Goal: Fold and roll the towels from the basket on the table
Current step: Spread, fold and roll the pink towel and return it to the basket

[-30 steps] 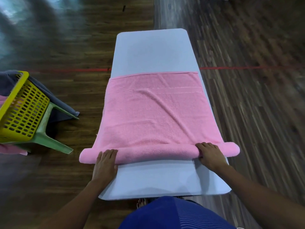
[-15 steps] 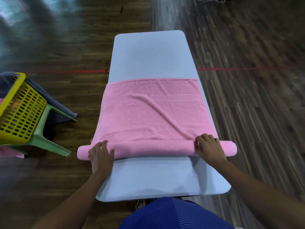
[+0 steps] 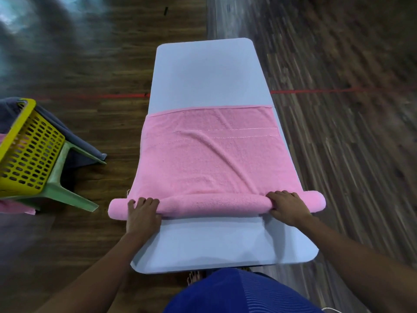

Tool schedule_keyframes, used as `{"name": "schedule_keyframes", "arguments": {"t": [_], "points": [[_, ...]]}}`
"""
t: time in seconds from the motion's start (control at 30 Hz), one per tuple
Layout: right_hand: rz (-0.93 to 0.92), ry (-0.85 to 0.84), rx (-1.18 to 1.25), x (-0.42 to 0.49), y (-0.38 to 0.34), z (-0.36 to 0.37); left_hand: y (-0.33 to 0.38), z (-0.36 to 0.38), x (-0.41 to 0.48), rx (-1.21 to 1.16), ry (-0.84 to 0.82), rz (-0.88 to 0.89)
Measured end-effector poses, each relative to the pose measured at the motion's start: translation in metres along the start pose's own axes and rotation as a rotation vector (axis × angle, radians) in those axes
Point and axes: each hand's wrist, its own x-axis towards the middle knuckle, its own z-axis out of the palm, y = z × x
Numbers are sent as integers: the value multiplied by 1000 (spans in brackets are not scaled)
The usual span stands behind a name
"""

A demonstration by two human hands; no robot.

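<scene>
Roll has crept up the soft pink terry towel (image 3: 209, 163) — I see left hand (image 3: 142, 214) and right hand (image 3: 287, 207) both clasping it; most remains flat.

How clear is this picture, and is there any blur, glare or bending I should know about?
Head view: the towel, the left hand and the right hand on its rolled edge are fairly sharp. Head view: the floor smears into streaks toward the frame edges. Head view: a pale glare patch sits on the floor at top left. Head view: the wide lens makes the table taper and bow.
</scene>
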Motion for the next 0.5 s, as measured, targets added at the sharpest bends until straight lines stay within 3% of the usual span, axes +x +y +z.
{"name": "schedule_keyframes", "arguments": {"t": [0.1,0.17,0.27,0.33,0.4,0.5], "points": [[61,-195,122,3,2,-21,-4,-5,3,-19,-69,7],[122,-179,168,7,4,-22,-3,-7,5,-77,-60,-64],[114,205,53,9,9,-8,3,-6,3,-194,158,-106],[40,353,38,6,7,-3,7,-3,-2,-219,221,-14],[-38,278,67,1,3,1,9,3,-6,-211,139,86],[-31,132,54,-5,2,9,7,13,-9,-103,-17,100]]}}
